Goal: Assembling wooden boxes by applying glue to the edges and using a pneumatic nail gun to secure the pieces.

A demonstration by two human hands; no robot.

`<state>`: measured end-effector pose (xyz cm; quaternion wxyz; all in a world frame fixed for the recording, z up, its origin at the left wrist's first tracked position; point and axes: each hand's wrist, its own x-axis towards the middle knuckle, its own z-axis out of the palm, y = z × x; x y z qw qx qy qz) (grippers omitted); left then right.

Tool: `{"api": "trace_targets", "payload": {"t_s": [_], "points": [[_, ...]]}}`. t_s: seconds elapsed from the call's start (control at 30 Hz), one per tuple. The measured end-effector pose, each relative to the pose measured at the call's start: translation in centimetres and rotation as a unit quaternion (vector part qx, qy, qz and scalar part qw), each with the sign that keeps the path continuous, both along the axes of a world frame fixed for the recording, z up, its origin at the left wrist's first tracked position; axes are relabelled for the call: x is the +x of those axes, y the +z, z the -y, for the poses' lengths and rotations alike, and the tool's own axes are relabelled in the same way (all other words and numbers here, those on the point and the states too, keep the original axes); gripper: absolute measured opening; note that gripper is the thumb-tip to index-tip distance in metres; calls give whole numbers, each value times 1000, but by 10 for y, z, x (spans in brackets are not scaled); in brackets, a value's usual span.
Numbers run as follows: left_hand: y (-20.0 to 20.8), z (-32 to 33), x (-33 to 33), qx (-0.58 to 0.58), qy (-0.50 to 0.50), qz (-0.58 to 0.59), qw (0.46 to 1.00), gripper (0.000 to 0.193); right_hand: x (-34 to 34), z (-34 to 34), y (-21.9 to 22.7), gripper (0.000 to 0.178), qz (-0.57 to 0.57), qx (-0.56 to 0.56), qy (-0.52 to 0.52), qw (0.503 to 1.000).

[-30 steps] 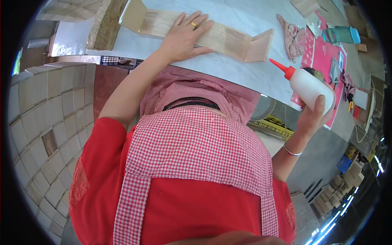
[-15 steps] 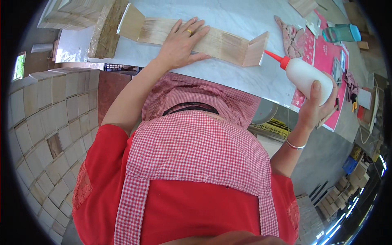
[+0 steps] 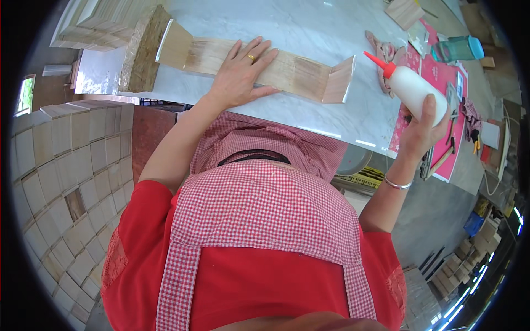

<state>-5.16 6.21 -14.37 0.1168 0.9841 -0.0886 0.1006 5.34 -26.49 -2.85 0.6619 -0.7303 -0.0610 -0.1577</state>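
Note:
My left hand (image 3: 246,71) rests with fingers spread on the long wooden base board (image 3: 301,74). Short wooden end pieces stand up at both ends of that board, the left end piece (image 3: 174,44) and the right end piece (image 3: 338,80), and their top edges look whitish and wet. In my right hand (image 3: 427,124) is a white squeeze bottle (image 3: 414,91) with a red pointed nozzle, tilted up and to the left. Its tip is apart from the right end piece, to the right of it. Part of the base board is hidden under my left hand.
A wrapped block (image 3: 141,55) and stacked boards (image 3: 105,25) stand at the left. A crumpled cloth (image 3: 381,52), a teal bottle (image 3: 457,49), a pink-red sheet (image 3: 446,124) and a loose wooden piece (image 3: 404,13) lie at the right. Stacked wooden blocks (image 3: 72,176) rise beyond my left arm.
The squeeze bottle's nozzle has lifted off the right end piece and now points more upward. My left hand stays on the base board.

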Motion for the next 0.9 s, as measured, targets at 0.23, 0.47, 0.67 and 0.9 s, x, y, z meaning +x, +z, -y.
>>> {"api": "trace_targets", "payload": {"t_s": [0.23, 0.47, 0.67, 0.9], "points": [[1, 0, -2, -2, 2, -9, 1000, 80, -20, 22, 3, 48, -62, -51, 32, 996], [4, -2, 14, -13, -14, -10, 1000, 81, -16, 36, 11, 48, -34, -15, 49, 998], [-6, 8, -13, -74, 4, 15, 997, 68, 67, 49, -37, 49, -9, -54, -125, 991], [28, 29, -16, -382, 98, 17, 919, 54, 190, 125, -122, 53, -45, -379, -265, 885]]}}
